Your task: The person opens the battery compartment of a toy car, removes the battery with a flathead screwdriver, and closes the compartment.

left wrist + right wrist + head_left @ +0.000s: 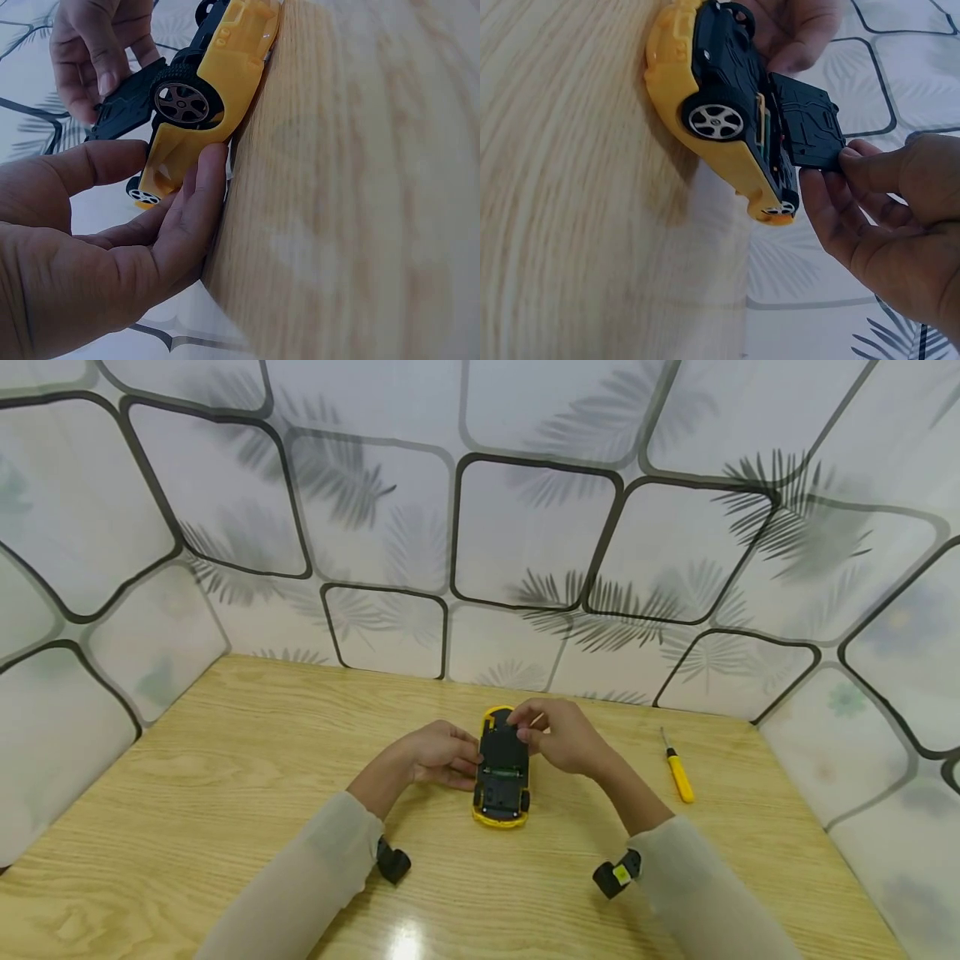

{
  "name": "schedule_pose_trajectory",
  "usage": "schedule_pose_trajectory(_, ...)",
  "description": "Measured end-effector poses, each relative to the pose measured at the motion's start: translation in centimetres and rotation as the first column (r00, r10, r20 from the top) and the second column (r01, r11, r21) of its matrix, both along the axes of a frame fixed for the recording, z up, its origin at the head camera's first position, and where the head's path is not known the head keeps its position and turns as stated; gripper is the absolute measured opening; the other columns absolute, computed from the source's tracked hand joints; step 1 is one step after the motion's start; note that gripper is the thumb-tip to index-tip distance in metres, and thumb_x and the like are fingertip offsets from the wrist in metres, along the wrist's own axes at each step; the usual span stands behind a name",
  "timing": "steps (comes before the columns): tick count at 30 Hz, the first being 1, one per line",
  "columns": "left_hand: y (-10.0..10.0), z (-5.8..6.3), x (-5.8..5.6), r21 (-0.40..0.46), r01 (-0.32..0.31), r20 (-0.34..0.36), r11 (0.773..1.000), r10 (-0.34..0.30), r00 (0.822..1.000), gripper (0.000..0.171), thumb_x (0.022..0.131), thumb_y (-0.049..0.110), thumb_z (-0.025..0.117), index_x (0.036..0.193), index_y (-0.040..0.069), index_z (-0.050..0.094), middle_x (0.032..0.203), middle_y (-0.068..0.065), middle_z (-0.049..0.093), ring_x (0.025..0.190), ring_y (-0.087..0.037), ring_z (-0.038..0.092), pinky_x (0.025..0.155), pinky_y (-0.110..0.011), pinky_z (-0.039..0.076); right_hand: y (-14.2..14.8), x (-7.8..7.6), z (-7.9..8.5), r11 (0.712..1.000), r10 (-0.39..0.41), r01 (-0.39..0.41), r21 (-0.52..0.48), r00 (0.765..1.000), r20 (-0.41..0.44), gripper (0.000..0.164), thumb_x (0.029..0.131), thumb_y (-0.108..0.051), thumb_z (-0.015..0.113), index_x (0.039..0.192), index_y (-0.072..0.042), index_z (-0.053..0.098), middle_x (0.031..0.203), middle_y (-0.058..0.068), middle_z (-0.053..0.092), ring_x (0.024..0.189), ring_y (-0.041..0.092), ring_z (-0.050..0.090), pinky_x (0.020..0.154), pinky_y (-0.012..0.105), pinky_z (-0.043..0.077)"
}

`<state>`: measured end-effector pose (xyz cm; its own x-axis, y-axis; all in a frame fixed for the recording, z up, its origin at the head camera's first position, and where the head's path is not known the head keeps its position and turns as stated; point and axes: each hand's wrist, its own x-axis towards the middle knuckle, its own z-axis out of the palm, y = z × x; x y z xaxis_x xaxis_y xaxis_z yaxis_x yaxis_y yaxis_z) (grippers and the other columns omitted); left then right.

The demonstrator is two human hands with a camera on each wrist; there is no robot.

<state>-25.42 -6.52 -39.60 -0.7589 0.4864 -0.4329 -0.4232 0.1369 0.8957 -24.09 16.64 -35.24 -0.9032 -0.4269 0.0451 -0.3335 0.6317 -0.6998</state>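
Note:
A yellow toy car (501, 797) lies upside down on the table, its black underside and wheels facing up. My left hand (441, 755) grips the car's side, thumb at the underside edge and fingers along the yellow body (232, 67). With thumb and fingers, my right hand (900, 214) pinches the edge of a flat black panel (804, 124). In the right wrist view this panel stands tilted up from the underside, with a gap below it. Whether its far edge still touches the car cannot be told.
A screwdriver (678, 775) with a yellow handle lies on the wooden table (247, 752), to the right of the car. Patterned white sheeting (536, 535) rises behind the table and along both sides. Each wrist carries a small black camera (393, 861).

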Motion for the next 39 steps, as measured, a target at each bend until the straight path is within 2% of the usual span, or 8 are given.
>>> schedule_pose_trajectory(4, 0.0, 0.0, 0.0, -0.007, -0.003, -0.007, 1.000, 0.002, 1.000, 0.047, 0.102, 0.002, 0.057, 0.145, -0.011, 0.047, 0.117, -0.023, 0.066, 0.100, -0.028, 0.068, 0.089, -0.046, 0.061, 0.8, -0.5, 0.5, 1.000, -0.007, 0.007, -0.010, 1.000, -0.007, 0.019, 0.101, 0.001, 0.061, 0.117, -0.003, 0.070, 0.104, 0.012, 0.066, 0.094, 0.027, 0.070, 0.074, 0.045, 0.064)
schedule_pose_trajectory(12, 0.0, -0.1, 0.1, -0.004, -0.003, -0.010, 1.000, 0.003, 1.000, 0.052, 0.101, 0.002, 0.057, 0.149, -0.011, 0.042, 0.123, -0.025, 0.062, 0.108, -0.032, 0.066, 0.091, -0.047, 0.060, 3.3, -1.4, 1.5, 0.998, -0.052, 0.053, -0.039, 0.999, 0.013, 0.022, 0.103, 0.000, 0.059, 0.122, -0.003, 0.068, 0.116, 0.016, 0.066, 0.096, 0.029, 0.070, 0.076, 0.035, 0.064)
schedule_pose_trajectory(17, 0.1, -0.3, -0.1, -0.005, -0.012, -0.003, 1.000, 0.012, 1.000, 0.053, 0.100, 0.001, 0.059, 0.149, -0.011, 0.042, 0.119, -0.024, 0.065, 0.103, -0.031, 0.068, 0.088, -0.046, 0.061, 4.8, -2.1, 1.5, 0.995, -0.083, 0.084, -0.046, 0.996, 0.024, 0.022, 0.104, -0.001, 0.057, 0.123, -0.001, 0.067, 0.112, 0.018, 0.063, 0.099, 0.031, 0.069, 0.078, 0.035, 0.064)
schedule_pose_trajectory(23, 0.0, -0.1, 0.0, -0.004, -0.004, -0.012, 1.000, 0.004, 1.000, 0.050, 0.100, 0.002, 0.059, 0.146, -0.012, 0.045, 0.117, -0.023, 0.067, 0.099, -0.027, 0.069, 0.088, -0.045, 0.061, 6.3, -3.0, 0.6, 0.989, -0.137, 0.141, -0.048, 0.988, 0.076, 0.022, 0.105, 0.000, 0.054, 0.124, 0.003, 0.065, 0.112, 0.020, 0.062, 0.101, 0.032, 0.068, 0.084, 0.043, 0.063)
schedule_pose_trajectory(28, 0.0, 0.0, 0.0, 0.001, 0.000, -0.008, 1.000, 0.000, 1.000, 0.049, 0.101, 0.004, 0.060, 0.145, -0.011, 0.047, 0.122, -0.025, 0.065, 0.106, -0.031, 0.068, 0.090, -0.046, 0.061, 7.8, -3.4, -0.5, 0.981, -0.170, 0.181, -0.071, 0.976, 0.138, 0.026, 0.106, -0.001, 0.053, 0.129, 0.007, 0.061, 0.119, 0.024, 0.059, 0.105, 0.036, 0.066, 0.090, 0.050, 0.060)
schedule_pose_trajectory(33, 0.2, 0.0, -0.1, -0.003, -0.010, 0.006, 1.000, 0.010, 1.000, 0.057, 0.099, 0.003, 0.065, 0.149, -0.010, 0.042, 0.126, -0.025, 0.065, 0.110, -0.033, 0.068, 0.090, -0.045, 0.061, 9.0, -3.8, -1.7, 0.972, -0.193, 0.214, -0.098, 0.962, 0.191, 0.027, 0.106, -0.001, 0.054, 0.130, 0.009, 0.060, 0.128, 0.026, 0.057, 0.108, 0.036, 0.063, 0.091, 0.048, 0.060)
schedule_pose_trajectory(39, 0.2, 0.1, 0.0, -0.012, -0.007, -0.002, 1.000, 0.007, 1.000, 0.055, 0.098, 0.002, 0.066, 0.147, -0.011, 0.045, 0.123, -0.023, 0.067, 0.104, -0.029, 0.070, 0.088, -0.044, 0.061, 9.7, -4.5, -3.2, 0.969, -0.198, 0.225, -0.105, 0.955, 0.219, 0.028, 0.106, -0.001, 0.052, 0.130, 0.011, 0.060, 0.119, 0.024, 0.059, 0.097, 0.030, 0.064, 0.085, 0.043, 0.062)
